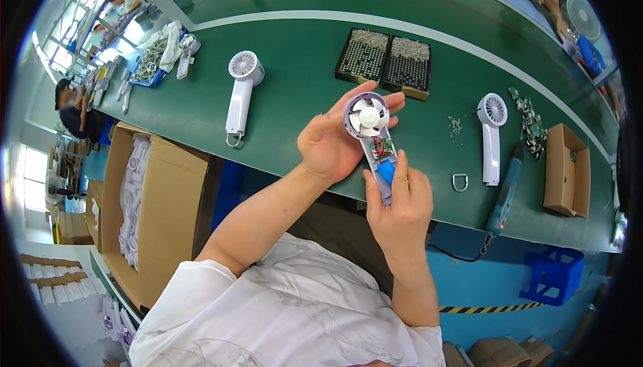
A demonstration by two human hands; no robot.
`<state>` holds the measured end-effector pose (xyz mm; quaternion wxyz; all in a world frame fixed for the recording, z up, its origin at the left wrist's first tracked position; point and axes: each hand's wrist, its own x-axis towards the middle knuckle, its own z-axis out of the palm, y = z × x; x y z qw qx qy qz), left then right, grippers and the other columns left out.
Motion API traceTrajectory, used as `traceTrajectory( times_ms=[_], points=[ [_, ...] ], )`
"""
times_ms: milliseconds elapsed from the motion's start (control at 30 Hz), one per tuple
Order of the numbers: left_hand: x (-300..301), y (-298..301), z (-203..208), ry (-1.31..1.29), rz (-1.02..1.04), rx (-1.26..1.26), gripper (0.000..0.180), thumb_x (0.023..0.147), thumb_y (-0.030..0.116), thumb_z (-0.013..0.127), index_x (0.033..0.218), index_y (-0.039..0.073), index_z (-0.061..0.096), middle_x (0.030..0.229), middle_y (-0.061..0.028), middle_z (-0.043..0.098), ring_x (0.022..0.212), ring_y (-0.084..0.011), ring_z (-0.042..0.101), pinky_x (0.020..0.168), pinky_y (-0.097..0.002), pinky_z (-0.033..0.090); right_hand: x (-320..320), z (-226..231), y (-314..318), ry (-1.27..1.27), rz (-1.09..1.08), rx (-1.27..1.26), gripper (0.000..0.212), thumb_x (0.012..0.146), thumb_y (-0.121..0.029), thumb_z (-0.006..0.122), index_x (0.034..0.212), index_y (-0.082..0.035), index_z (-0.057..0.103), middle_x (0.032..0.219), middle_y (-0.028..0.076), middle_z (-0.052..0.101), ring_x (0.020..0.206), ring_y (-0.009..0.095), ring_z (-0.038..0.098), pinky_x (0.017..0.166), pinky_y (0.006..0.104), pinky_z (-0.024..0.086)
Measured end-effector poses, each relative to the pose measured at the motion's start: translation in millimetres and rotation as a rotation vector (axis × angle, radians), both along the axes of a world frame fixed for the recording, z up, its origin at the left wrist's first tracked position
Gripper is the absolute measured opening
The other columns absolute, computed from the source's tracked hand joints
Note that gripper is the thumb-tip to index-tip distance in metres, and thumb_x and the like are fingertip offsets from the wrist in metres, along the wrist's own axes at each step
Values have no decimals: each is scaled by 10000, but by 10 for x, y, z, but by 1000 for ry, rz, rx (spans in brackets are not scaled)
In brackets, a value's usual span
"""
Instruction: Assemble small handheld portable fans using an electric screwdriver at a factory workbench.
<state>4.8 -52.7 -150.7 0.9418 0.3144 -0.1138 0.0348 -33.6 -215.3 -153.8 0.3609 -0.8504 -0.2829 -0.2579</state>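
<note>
An opened handheld fan (368, 118) is held between my two hands over the near edge of the green table. White blades, a green circuit board with red wires and a blue battery show inside its lilac shell. My left hand (333, 140) cups the round head from behind, fingers showing past its far side. At the handle's lower end, my right hand (404, 203) grips with the thumb on one side and fingers on the other. A closed white fan (240, 96) lies to the left, another fan (491, 139) to the right. Near that one rests a metal D-shaped ring (459, 182).
Two black trays of screws (362, 65) sit beyond my hands. On the right are an electric screwdriver (505, 193), loose circuit boards (531, 122) and an open cardboard box (566, 173). A large carton (164, 199) of white parts stands at left; a blue stool (553, 274) is below the table.
</note>
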Motion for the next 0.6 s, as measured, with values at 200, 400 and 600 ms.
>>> traceTrajectory(
  times_ms=[200, 400, 600],
  points=[
    [7, 19, 5, -21, -6, 133, 882, 755, 299, 661, 1493, -39, 317, 1474, -350, 397, 1414, -445, 376, 1185, -535, 284, 8, 99, -59, 112, 0, 53, 506, 798, -148, 814, 1194, 98, 617, 864, 174, 621, 729, 327, 600, 626, 419, 480],
    [-5, 57, 35, 18, -12, 264, 842, 768, 207, 668, 1493, -45, 319, 1450, -301, 458, 1384, -378, 438, 1177, -468, 312, 21, 133, -101, 189, 39, 113, 489, 796, -147, 808, 1166, 111, 621, 847, 181, 617, 697, 333, 598, 596, 419, 474],
    [-24, 137, 88, -23, -15, 399, 870, 789, 252, 717, 1506, -29, 311, 1447, -275, 480, 1385, -357, 442, 1170, -435, 307, -2, 172, -58, 205, 49, 133, 495, 795, -140, 807, 1179, 113, 624, 854, 185, 630, 701, 333, 610, 599, 421, 480]
  ],
)
